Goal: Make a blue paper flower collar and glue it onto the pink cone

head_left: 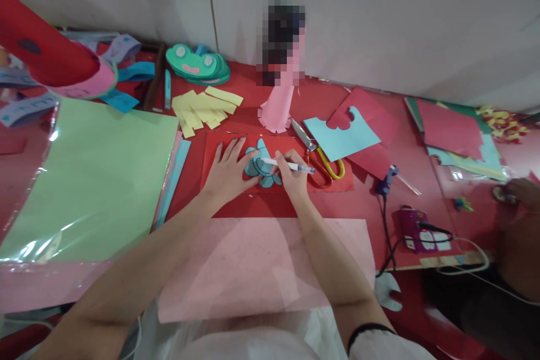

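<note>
My right hand [294, 173] grips a white pen [297, 167], its tip on a blue paper cutout [262, 166] with rounded lobes and dark drawn lines. The cutout lies on red paper [211, 152]. My left hand [230, 169] lies with fingers spread, thumb and index finger at the cutout's left edge. Just right of my right hand are scissors [311, 143] with a yellow and a red handle loop, partly on the red paper. Behind the cutout stands a pink paper cone [278, 109] with a notched base; its upper part is blurred out.
Yellow paper strips [200, 109] and green frog-face cutouts [196, 64] lie at the back left. Green sheets in plastic [101, 180] cover the left side. Blue paper [343, 135], a black plug [388, 180] and a purple box [415, 228] lie right, near another person's hand [523, 191].
</note>
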A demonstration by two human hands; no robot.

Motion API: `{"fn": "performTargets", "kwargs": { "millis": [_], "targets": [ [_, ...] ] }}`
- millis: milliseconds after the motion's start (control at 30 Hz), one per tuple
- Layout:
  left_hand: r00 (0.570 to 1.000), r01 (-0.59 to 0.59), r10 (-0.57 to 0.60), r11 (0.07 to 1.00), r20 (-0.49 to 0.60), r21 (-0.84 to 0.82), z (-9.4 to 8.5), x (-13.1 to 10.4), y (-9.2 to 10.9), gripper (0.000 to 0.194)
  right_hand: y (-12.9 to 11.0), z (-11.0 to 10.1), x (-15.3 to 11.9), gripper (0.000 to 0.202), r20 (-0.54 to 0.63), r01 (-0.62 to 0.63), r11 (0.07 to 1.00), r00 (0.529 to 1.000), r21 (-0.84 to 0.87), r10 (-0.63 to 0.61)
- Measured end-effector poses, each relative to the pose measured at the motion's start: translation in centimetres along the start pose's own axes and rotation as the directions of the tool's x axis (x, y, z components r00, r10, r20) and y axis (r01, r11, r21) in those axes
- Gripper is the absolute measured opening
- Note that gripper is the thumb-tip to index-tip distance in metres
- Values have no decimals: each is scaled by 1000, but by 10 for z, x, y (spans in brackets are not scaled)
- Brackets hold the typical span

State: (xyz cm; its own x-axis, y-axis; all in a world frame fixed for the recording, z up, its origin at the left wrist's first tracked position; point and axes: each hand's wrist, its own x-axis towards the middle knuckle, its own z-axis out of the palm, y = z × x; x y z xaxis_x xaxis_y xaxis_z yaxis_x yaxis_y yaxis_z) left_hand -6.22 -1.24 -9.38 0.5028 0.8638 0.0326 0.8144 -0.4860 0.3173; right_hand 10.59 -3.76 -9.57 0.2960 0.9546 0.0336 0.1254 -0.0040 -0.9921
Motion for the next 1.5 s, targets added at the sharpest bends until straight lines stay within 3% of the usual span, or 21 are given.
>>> {"fn": "performTargets", "kwargs": {
  "millis": [733, 1000, 1200, 1367, 1500],
  "targets": [
    [1000, -13, 13, 1000, 4, 16, 1, 0, 0, 60, 3, 1, 0, 32, 31, -30, 999, 999, -26, 30],
    [1000, -6, 6, 1000, -9, -9, 1, 0, -1, 57, 5, -1, 2, 35, -15, -46, 999, 999, 29, 47],
    [999, 31, -33, 997, -28, -74, -4, 1, -1, 37, 5, -1, 4, 33, -39, 0, 998, 999, 70, 2],
    [1000, 11, -13, 997, -20, -70, -5, 2, -1, 49, 2, -2, 2, 33, -57, -4, 998, 998, 66, 7],
    [1000, 4, -5, 999, -18, -40, -2, 2, 0, 47, -1, -1, -3, 34, -95, 50, 999, 994, 5, -50]
  ]
}}
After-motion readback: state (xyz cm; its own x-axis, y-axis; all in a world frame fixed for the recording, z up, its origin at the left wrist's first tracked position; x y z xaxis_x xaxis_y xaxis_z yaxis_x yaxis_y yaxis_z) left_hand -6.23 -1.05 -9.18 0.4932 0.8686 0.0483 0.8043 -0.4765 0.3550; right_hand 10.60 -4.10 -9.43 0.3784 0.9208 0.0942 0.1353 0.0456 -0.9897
